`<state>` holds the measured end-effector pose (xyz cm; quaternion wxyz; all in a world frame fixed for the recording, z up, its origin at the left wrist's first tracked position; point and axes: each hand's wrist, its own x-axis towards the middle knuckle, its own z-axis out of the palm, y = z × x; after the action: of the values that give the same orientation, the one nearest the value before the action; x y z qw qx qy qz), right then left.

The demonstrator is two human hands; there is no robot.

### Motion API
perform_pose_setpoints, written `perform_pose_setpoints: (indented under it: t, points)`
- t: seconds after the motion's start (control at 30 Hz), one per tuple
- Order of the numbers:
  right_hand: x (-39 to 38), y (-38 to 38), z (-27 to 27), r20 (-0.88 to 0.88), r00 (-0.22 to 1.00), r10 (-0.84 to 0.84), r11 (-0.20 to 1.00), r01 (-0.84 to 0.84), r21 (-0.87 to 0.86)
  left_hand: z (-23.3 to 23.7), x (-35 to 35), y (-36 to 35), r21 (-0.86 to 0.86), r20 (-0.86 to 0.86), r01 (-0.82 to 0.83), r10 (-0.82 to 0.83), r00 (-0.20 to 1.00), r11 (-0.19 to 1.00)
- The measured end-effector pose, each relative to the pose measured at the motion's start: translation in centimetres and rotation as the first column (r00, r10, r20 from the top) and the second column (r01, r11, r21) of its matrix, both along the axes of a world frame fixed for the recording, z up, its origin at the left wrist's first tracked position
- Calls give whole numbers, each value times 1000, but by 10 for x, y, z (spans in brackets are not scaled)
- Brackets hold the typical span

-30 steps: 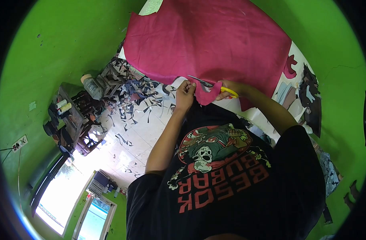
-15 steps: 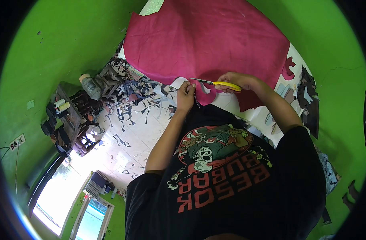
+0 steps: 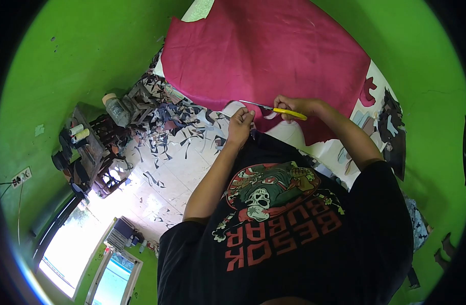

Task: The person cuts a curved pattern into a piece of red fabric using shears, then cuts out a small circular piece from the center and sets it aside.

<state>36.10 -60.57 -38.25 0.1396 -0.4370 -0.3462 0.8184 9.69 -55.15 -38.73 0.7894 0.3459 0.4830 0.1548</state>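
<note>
A large sheet of dark pink leather (image 3: 263, 56) spreads over the white table, its near edge cut into curves. My right hand (image 3: 297, 105) is closed round the yellow handles of a pair of scissors (image 3: 290, 113). The blades point left and lie along the near edge of the leather, their tips just above my left hand (image 3: 240, 125). That hand's fingers are pinched at a narrow cut pink piece (image 3: 266, 123), which hangs below the blades near my black shirt.
Dark offcuts (image 3: 182, 119) litter the tiled floor to the left. A small wooden table (image 3: 90, 145) holds thread spools (image 3: 79, 135), near a large jar (image 3: 117, 109). On the white table's right side lie a pink scrap (image 3: 368, 91) and dark cut pieces (image 3: 393, 122).
The scissors and my right hand have dropped slightly in view, and less of the cut pink piece shows below the blades. The leather and room have shifted slightly with my head.
</note>
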Motion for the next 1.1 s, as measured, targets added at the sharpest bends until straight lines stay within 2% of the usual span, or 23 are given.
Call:
perform_pose_setpoints:
  t: [0.07, 0.13, 0.17, 0.23, 0.3, 0.53, 0.77, 0.87, 0.93, 1.0, 1.1]
  points:
    - [-5, -5, -11, 25, 1000, -7, 1000, 7, -5, -6, -2, -1, 5, 7, 4, -4, 1000, 1000]
    - [-6, -8, -20, -148, 988, -42, 995, 55, 88, -8, -4, -1, 11, 18, 19, -19, 1000, 1000]
    - [-5, -9, -25, -151, 988, -45, 994, 59, 89, -8, -4, 0, -11, 28, 8, -7, 1000, 1000]
    - [-7, -10, -28, -246, 962, -114, 993, 116, -9, -8, -5, 0, -35, 35, -3, 4, 999, 999]
    - [-10, -12, -28, -276, 955, -112, 994, 113, -10, -8, -2, -2, -29, -22, -25, 24, 999, 999]
    - [-15, -16, -14, -366, 911, -192, 980, 194, -30, -2, 1, -1, -6, 17, -21, 21, 1000, 1000]
    - [-18, -16, -19, -362, 897, -256, 966, 225, -127, -4, 3, -2, 23, 15, -43, 43, 999, 999]
    - [-19, -18, -22, -364, 901, -237, 971, 219, -92, -9, 2, -4, 60, 1, -45, 45, 999, 997]
    - [-21, -17, -22, -281, 941, -187, 982, 182, -43, -9, 2, -4, 88, -9, -37, 38, 999, 995]
    - [-20, -15, -15, -270, 950, -158, 987, 158, -20, -9, 3, -5, 159, -32, -43, 49, 998, 986]
    - [-19, -11, -12, -251, 960, -120, 990, 133, 38, -8, 3, -3, 166, -36, -32, 39, 999, 986]
